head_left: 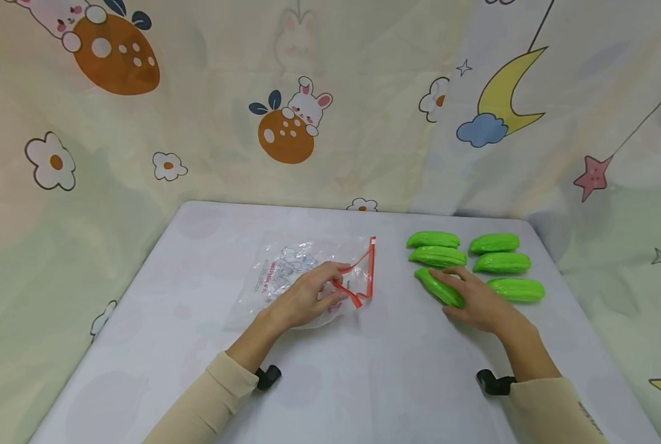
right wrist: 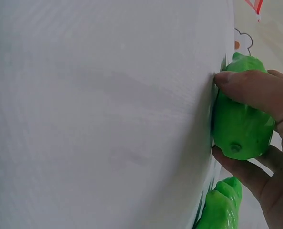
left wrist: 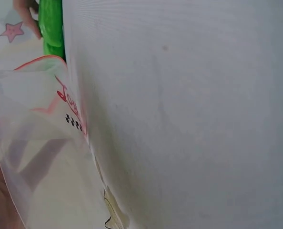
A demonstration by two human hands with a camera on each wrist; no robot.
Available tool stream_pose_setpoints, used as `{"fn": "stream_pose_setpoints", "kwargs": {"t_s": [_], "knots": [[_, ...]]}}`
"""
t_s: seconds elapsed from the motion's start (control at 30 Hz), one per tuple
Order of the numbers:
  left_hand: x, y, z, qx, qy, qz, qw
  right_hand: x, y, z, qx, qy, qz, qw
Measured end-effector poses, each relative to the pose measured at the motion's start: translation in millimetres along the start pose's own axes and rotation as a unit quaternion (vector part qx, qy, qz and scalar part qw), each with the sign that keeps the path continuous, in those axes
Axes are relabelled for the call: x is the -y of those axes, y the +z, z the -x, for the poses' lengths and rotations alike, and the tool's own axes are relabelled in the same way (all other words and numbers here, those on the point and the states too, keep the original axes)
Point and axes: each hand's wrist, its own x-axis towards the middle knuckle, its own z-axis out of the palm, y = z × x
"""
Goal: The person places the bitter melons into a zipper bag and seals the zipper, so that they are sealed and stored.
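A clear plastic zip bag [head_left: 330, 246] with a red-edged mouth lies flat on the table. My left hand [head_left: 308, 296] pinches the bag at its red edge, and the mouth gapes toward the right. My right hand [head_left: 483, 305] grips a green toy bitter melon [head_left: 438, 288], which lies at a slant on the table. In the right wrist view, thumb and fingers hold the bitter melon [right wrist: 244, 126] from opposite sides. The left wrist view shows the bag's film [left wrist: 41, 157] raised at the opening, with part of the left hand [left wrist: 1, 202] behind it.
Two more green bitter melons [head_left: 438, 255] lie just behind the gripped one. Several others, such as the nearest one [head_left: 516, 289], form a column to the right. The white table [head_left: 197, 370] ends at a patterned cloth backdrop [head_left: 214, 123].
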Motion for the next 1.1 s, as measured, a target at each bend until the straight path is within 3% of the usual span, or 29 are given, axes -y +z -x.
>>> {"fn": "stream_pose_setpoints", "kwargs": {"t_s": [0.3, 0.47, 0.77, 1.1], "knots": [[-1.8, 2.0, 7.1, -0.002, -0.012, 0.002, 0.9999, 1, 8, 2.0, -0.004, 0.005, -0.023, 0.9997], [-1.5, 2.9, 4.5, -0.003, -0.003, -0.001, 1.0, 0, 8, 1.4, -0.055, -0.034, -0.035, 0.9973], [-1.9, -0.6, 0.5, -0.012, 0.0, -0.003, 0.9999, -2, 7, -8.8, -0.152, -0.107, -0.03, 0.9821], [-3.2, -1.7, 1.1, -0.002, -0.002, 0.004, 1.0, 8, 16, -22.6, -0.17, -0.111, -0.043, 0.9783]]}}
